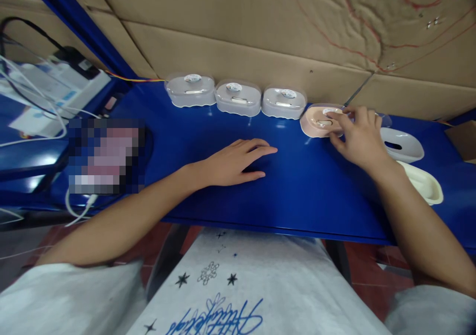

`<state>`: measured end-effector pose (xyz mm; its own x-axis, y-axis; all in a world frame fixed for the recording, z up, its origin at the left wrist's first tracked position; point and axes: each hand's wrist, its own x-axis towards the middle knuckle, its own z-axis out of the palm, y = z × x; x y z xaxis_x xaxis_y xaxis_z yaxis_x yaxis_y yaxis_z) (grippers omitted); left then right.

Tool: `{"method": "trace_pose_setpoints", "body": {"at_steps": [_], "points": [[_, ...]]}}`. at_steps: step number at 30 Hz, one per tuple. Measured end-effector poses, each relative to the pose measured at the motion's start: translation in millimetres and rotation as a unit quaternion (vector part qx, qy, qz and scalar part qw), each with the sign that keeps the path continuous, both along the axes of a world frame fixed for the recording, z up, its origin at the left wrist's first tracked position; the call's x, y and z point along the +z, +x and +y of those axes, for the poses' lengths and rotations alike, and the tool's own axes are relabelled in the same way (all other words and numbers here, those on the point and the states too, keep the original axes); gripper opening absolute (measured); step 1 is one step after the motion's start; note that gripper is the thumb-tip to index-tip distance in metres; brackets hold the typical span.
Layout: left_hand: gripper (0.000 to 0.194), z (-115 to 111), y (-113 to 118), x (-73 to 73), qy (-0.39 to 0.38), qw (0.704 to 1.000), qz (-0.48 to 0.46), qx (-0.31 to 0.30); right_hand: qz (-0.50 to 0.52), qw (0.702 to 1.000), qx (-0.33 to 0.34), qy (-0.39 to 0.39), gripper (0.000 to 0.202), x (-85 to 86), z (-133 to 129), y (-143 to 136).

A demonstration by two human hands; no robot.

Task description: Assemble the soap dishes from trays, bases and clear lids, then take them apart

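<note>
My right hand (pixel 360 139) grips the right end of a pink oval soap box (pixel 314 124) with a clear lid and a round sticker on top. Its thumb lies at the front edge and its fingers reach over the lid. To the left, in a row, stand three grey soap boxes: one at the far end (pixel 190 94), a middle one (pixel 238 100) and one nearest the pink box (pixel 284 103). All three have clear lids and stickers. My left hand (pixel 236 162) lies on the blue table (pixel 282 191), fingers stretched out, holding nothing.
Right of my right hand are a white oval tray (pixel 409 144) with a dark slot and a cream tray (pixel 427 186). A pixelated device (pixel 107 159) with a white cable lies left. Beyond it are a power strip (pixel 70 97) and cables. Cardboard (pixel 223 32) lines the back.
</note>
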<state>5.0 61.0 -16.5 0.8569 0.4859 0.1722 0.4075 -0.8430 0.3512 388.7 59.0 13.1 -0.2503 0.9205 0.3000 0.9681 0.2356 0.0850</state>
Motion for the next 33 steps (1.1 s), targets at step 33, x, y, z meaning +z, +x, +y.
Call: {"method": "trace_pose_setpoints", "body": {"at_steps": [33], "points": [[0.055,-1,0,-2.4,0.008,1.000,0.023,0.003,0.049,0.995,-0.044,-0.070,0.078,-17.9,12,0]]}}
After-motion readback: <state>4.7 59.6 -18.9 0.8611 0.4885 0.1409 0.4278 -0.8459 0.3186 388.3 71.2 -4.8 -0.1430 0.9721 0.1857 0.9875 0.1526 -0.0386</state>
